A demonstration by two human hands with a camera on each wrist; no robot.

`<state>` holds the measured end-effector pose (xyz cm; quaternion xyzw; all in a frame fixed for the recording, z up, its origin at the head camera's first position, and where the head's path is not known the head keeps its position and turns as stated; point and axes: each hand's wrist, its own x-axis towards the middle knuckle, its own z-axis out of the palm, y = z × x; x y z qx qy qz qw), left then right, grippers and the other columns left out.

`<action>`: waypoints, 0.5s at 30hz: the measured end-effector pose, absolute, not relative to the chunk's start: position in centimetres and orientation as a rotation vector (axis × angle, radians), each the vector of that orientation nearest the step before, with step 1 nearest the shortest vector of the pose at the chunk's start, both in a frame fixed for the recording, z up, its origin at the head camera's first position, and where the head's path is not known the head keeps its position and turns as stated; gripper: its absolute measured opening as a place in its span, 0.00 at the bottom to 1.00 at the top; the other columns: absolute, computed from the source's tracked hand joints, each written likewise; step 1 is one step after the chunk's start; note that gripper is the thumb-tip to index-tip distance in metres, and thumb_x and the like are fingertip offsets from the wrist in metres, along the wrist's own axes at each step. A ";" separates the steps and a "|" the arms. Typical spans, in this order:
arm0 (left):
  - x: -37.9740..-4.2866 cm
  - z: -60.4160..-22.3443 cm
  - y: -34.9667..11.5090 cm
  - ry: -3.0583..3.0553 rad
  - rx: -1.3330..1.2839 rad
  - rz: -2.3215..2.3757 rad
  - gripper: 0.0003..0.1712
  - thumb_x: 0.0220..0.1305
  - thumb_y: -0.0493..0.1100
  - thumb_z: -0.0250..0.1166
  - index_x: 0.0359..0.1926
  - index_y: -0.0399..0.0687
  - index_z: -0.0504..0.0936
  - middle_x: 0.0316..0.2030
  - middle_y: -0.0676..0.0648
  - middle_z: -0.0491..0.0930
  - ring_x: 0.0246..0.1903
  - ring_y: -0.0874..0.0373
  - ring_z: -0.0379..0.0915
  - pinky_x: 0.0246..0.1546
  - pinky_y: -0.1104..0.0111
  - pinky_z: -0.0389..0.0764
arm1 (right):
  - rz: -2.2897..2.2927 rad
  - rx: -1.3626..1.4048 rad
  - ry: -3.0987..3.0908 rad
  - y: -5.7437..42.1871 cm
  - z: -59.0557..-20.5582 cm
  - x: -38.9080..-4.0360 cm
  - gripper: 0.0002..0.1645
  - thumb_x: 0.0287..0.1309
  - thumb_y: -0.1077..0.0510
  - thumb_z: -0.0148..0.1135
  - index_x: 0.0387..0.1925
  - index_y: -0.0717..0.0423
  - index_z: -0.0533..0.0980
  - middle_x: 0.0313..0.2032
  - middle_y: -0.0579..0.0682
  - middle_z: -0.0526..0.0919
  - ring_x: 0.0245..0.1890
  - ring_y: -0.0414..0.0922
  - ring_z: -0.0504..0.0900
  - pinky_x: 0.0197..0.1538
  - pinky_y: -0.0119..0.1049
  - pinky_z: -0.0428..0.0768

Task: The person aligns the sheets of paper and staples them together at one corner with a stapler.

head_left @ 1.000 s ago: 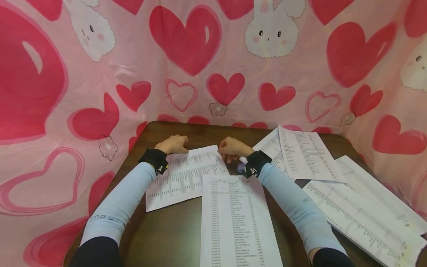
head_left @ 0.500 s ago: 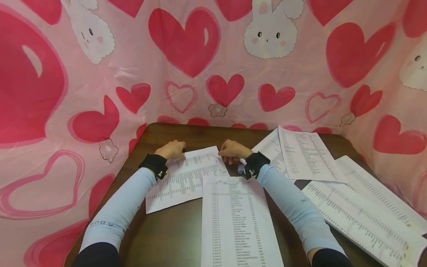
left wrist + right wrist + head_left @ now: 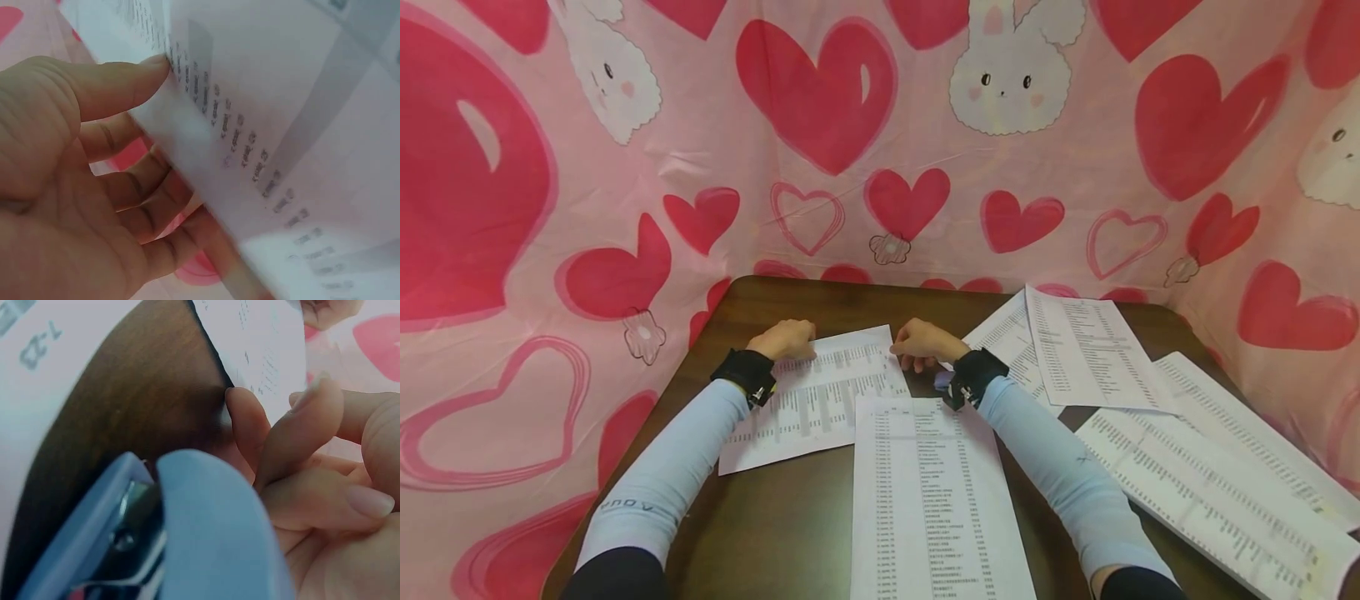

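Observation:
A printed sheet of paper (image 3: 831, 392) lies slanted at the middle of the table, its far edge between both hands. My left hand (image 3: 784, 340) pinches its far left part; in the left wrist view the thumb lies on the printed face, with the fingers curled at the back of the edge. At the far right corner, my right hand (image 3: 922, 343) pinches the paper between thumb and fingers, the other fingers curled in. Beneath the right wrist sits a light blue stapler (image 3: 219, 525), mostly hidden by the wristband in the head view.
Another printed sheet (image 3: 936, 500) lies in front, overlapping the slanted one's lower edge. To the right are two loose sheets (image 3: 1093, 354) and a thick paper stack (image 3: 1225, 492). A pink heart-patterned curtain (image 3: 820, 92) hangs behind the brown table (image 3: 760, 533).
My left hand has shifted slightly left and nearer along the sheet's edge. The slanted sheet has slid a little left, while my right hand stays at its corner.

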<state>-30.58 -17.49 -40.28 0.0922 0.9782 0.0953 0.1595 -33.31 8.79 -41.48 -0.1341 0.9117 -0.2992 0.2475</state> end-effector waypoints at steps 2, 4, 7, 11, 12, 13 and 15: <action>-30.5 -40.3 -17.5 2.798 0.259 0.301 0.18 0.52 0.46 0.63 0.43 0.44 0.75 0.35 0.45 0.75 0.33 0.50 0.69 0.37 0.56 0.70 | -0.822 -0.367 2.483 8.9 -41.6 -33.3 0.12 0.52 0.50 0.59 0.32 0.54 0.77 0.21 0.53 0.80 0.10 0.46 0.72 0.12 0.32 0.65; -30.5 -40.5 -17.7 2.815 0.280 0.326 0.14 0.53 0.43 0.61 0.41 0.43 0.76 0.34 0.45 0.75 0.31 0.50 0.69 0.34 0.59 0.70 | -0.833 -0.364 2.474 8.9 -41.7 -33.4 0.12 0.52 0.50 0.59 0.32 0.54 0.77 0.21 0.53 0.80 0.10 0.46 0.73 0.12 0.32 0.65; -30.6 -40.7 -18.1 2.843 0.329 0.361 0.10 0.53 0.40 0.58 0.38 0.43 0.77 0.32 0.45 0.75 0.29 0.51 0.69 0.30 0.62 0.70 | -0.832 -0.364 2.463 9.0 -41.9 -33.4 0.12 0.52 0.49 0.59 0.32 0.53 0.77 0.22 0.53 0.80 0.11 0.46 0.73 0.12 0.32 0.65; -30.6 -40.9 -19.0 2.850 0.394 0.436 0.10 0.57 0.40 0.55 0.38 0.43 0.77 0.32 0.46 0.75 0.28 0.53 0.69 0.30 0.63 0.70 | -0.821 -0.390 2.462 9.0 -42.0 -33.4 0.12 0.52 0.49 0.59 0.32 0.53 0.77 0.22 0.53 0.80 0.12 0.47 0.74 0.13 0.32 0.65; -30.7 -40.9 -19.2 2.845 0.411 0.463 0.10 0.57 0.41 0.55 0.39 0.43 0.78 0.33 0.46 0.76 0.29 0.53 0.69 0.31 0.62 0.70 | -0.821 -0.399 2.464 9.1 -42.0 -33.4 0.12 0.52 0.49 0.59 0.32 0.53 0.77 0.22 0.53 0.80 0.12 0.47 0.74 0.13 0.33 0.65; -30.7 -40.9 -19.4 2.837 0.424 0.492 0.10 0.58 0.41 0.55 0.40 0.43 0.78 0.34 0.46 0.75 0.30 0.52 0.69 0.33 0.61 0.70 | -0.821 -0.408 2.466 9.1 -41.9 -33.4 0.12 0.52 0.49 0.59 0.32 0.53 0.77 0.22 0.53 0.80 0.12 0.48 0.74 0.13 0.33 0.65; -30.8 -40.9 -19.8 2.821 0.461 0.536 0.11 0.59 0.41 0.54 0.41 0.44 0.77 0.35 0.46 0.75 0.32 0.52 0.68 0.37 0.59 0.70 | -0.821 -0.424 2.471 9.1 -41.9 -33.4 0.12 0.52 0.49 0.59 0.31 0.53 0.77 0.22 0.52 0.80 0.13 0.48 0.74 0.13 0.33 0.65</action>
